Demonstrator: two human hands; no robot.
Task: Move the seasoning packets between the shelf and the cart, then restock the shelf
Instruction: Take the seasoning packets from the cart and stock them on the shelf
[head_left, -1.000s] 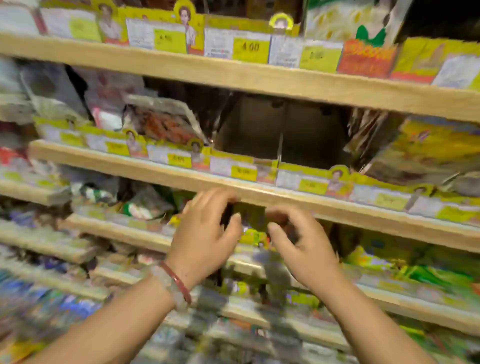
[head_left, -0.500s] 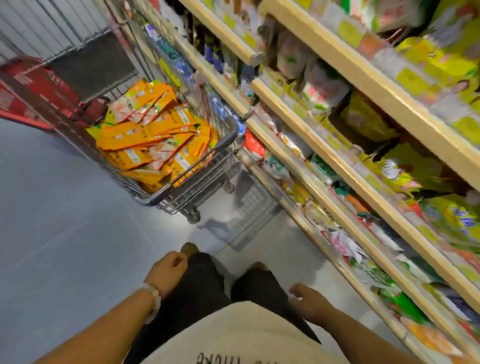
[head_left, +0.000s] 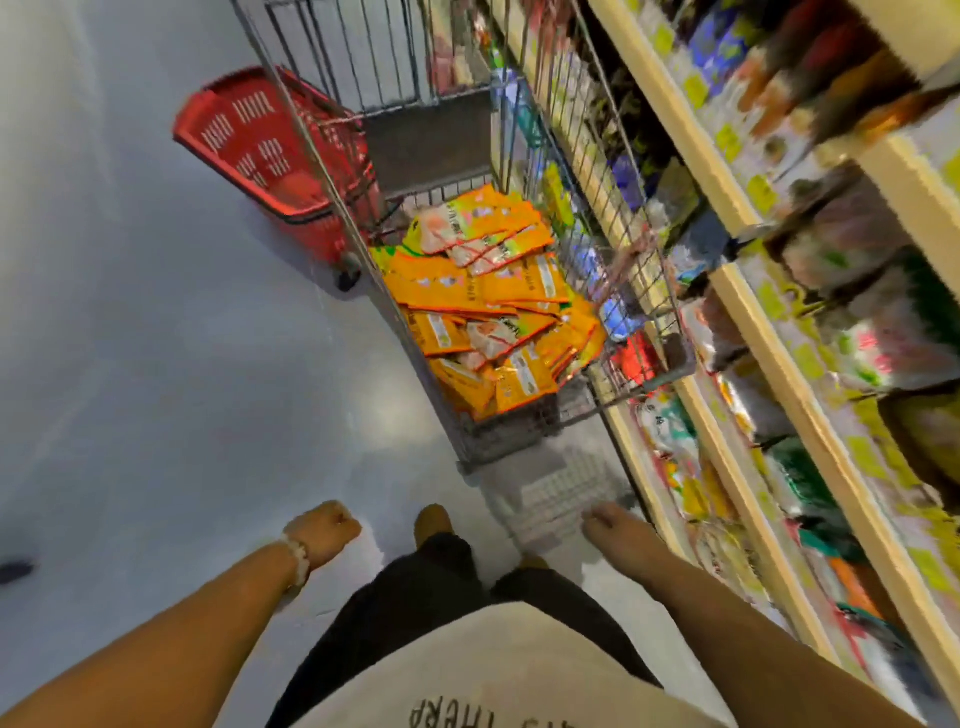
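Note:
Several orange seasoning packets (head_left: 483, 312) lie piled in a wire cart (head_left: 511, 434) that stands ahead of me against the shelf (head_left: 779, 374) on the right. My left hand (head_left: 324, 530) hangs low by my left leg with its fingers loosely curled and holds nothing. On the other side, my right hand (head_left: 618, 530) hangs relaxed near the shelf's bottom tier, also holding nothing. Both hands are well short of the cart. The shelf tiers hold blurred, mixed-colour packets.
A red plastic basket (head_left: 270, 156) on wheels stands to the left of the cart's far end. Grey floor (head_left: 156, 364) stretches out on the left. My legs and feet are between my hands.
Both hands have left the shelf's packets and dropped to my sides. My view has swung from the shelf down to the floor and now faces the cart more squarely.

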